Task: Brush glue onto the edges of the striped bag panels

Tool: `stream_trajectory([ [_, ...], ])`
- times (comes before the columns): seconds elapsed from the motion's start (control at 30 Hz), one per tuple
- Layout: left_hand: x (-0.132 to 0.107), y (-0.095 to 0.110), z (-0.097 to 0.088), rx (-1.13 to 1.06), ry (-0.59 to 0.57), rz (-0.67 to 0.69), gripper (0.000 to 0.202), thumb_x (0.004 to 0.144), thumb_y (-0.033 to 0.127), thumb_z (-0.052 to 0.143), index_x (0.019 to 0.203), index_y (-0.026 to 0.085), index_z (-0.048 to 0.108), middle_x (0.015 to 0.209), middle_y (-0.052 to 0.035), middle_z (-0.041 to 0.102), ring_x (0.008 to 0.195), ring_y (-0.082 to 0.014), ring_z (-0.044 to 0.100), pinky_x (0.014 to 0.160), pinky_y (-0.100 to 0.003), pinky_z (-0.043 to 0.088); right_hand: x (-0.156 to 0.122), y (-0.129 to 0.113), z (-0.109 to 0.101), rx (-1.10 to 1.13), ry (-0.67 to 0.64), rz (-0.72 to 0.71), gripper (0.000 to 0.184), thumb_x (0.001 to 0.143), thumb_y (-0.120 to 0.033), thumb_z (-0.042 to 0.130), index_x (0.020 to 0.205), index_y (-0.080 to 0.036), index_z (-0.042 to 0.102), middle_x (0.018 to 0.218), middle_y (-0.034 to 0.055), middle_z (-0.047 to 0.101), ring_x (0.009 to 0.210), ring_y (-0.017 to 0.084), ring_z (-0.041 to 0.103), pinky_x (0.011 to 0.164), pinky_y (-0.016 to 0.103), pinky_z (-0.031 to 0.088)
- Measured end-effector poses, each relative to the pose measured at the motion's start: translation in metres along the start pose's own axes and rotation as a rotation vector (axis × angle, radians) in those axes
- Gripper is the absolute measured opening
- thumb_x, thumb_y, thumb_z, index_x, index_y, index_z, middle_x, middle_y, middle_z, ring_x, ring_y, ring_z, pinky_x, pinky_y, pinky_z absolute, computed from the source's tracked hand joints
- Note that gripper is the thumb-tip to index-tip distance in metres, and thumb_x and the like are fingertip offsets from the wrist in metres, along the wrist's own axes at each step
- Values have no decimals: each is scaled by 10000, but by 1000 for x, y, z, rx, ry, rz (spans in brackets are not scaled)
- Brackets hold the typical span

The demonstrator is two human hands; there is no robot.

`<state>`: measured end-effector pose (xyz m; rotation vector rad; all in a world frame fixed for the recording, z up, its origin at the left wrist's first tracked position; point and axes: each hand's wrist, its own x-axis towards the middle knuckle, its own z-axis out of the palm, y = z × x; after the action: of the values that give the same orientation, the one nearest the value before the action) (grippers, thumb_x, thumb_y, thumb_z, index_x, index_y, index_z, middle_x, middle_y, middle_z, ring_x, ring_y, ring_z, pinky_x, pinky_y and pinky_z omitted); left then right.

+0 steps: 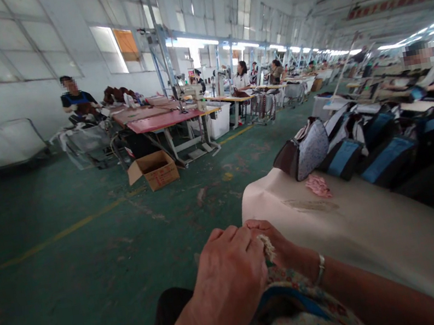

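Note:
Both hands meet above my lap, at the near corner of a pale-covered table [360, 221]. My left hand [230, 265] is closed, its knuckles upward and its fingertips hidden. Against it, my right hand [273, 239] is closed too, with a bracelet [322, 268] at the wrist. A small bundle of cream threads [268, 248] with a frayed end shows between them, gripped by both hands; most of it is hidden. On the table beyond lies a pink bundle of threads [318, 186], touched by neither hand.
Dark bags with blue panels [389, 158] crowd the table's far side. One patterned, pale blue bag [311, 149] stands nearest the edge. An opened cardboard box [158, 172] sits on the green floor before a sewing table [164, 120]. Other people work at the left, back and right.

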<state>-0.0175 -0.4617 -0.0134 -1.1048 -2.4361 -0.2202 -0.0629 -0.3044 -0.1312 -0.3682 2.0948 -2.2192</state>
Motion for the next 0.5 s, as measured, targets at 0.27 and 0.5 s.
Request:
stream_trajectory([
  [0.27, -2, -6, 14, 217, 77, 74, 103, 803, 149, 582, 741, 208, 524, 707, -11, 526, 671, -200, 496, 602, -374, 332, -1, 5, -5, -10, 57, 138, 254, 794, -390, 610, 652, -198, 523, 533, -21, 462, 506, 131, 408, 464, 241, 304],
  [0.5, 1, -29, 42, 387, -39, -72, 121, 846, 125, 496, 765, 209, 529, 724, -30, 527, 696, -233, 532, 631, -386, 354, -6, 29, -4, 19, 119, 355, 362, 786, -541, 468, 652, -204, 457, 451, -69, 381, 380, 75, 274, 405, 207, 244],
])
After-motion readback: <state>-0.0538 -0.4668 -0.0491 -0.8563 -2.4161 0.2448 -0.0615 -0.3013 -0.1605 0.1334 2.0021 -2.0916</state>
